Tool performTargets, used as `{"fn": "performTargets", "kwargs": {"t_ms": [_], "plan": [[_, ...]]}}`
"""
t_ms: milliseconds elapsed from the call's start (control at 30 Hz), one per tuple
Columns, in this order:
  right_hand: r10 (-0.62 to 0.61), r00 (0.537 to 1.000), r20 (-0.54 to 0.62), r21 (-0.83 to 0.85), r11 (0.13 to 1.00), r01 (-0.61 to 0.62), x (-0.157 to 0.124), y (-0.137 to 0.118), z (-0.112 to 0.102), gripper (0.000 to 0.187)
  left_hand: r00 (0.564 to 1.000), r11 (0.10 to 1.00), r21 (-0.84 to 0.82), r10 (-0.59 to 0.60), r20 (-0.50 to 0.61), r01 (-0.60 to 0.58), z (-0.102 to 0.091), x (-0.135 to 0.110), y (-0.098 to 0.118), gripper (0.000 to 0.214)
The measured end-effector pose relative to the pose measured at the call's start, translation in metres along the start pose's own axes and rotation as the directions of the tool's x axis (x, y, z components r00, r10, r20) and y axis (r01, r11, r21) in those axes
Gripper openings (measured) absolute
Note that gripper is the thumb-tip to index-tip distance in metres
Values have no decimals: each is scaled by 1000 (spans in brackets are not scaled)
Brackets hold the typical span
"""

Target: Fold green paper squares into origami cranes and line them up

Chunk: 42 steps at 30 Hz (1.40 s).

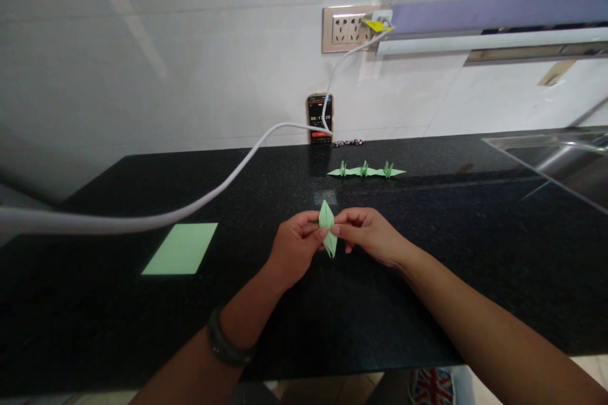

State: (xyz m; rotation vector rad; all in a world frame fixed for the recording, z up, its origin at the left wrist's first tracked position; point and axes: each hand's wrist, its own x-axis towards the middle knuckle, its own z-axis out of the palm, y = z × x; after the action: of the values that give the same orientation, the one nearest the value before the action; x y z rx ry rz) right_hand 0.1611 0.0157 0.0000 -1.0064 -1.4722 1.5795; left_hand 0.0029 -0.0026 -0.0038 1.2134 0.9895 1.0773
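Observation:
Between my two hands is a light green piece of folded paper (326,215), diamond-shaped and held upright above the dark countertop (266,342). My left hand (297,243) pinches its left edge with thumb and fingers. From the other side, my right hand (368,232) grips the right edge, thumb in front. The paper's lower end splits into narrow points. Beyond my hands, several green folded paper cranes (365,170) stand in a row on the counter. To the left of my left hand lies a flat stack or sheet of green paper (183,249).
A phone (320,119) showing a timer leans on the tiled wall, a beaded strap (349,143) beside it. A white cable (223,186) arcs across the left side from the wall socket (346,28). At the right is a metal sink (565,161).

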Motion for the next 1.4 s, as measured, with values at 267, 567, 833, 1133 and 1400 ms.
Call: {"fn": "performTargets", "kwargs": {"t_ms": [267, 567, 833, 1133, 1400], "plan": [[-101, 978, -182, 53, 992, 112, 2, 7, 7, 19, 993, 993, 12, -119, -10, 119, 3, -1, -1, 29], [-31, 989, -144, 214, 975, 61, 2, 10, 11, 18, 994, 995, 9, -100, -31, 100, 6, -1, -3, 21], [-60, 998, -34, 225, 972, 66, 0, 8, 8, 14, 996, 995, 37, -91, 15, 91, 7, -5, 5, 14], [-148, 969, -197, 50, 986, 161, -2, 5, 12, 18, 990, 990, -24, -138, -13, 138, 8, -2, 3, 20], [-201, 977, 78, 221, 959, 179, -1, 9, 5, 27, 961, 902, -357, -177, 212, 245, 3, -3, 0, 24]]}}
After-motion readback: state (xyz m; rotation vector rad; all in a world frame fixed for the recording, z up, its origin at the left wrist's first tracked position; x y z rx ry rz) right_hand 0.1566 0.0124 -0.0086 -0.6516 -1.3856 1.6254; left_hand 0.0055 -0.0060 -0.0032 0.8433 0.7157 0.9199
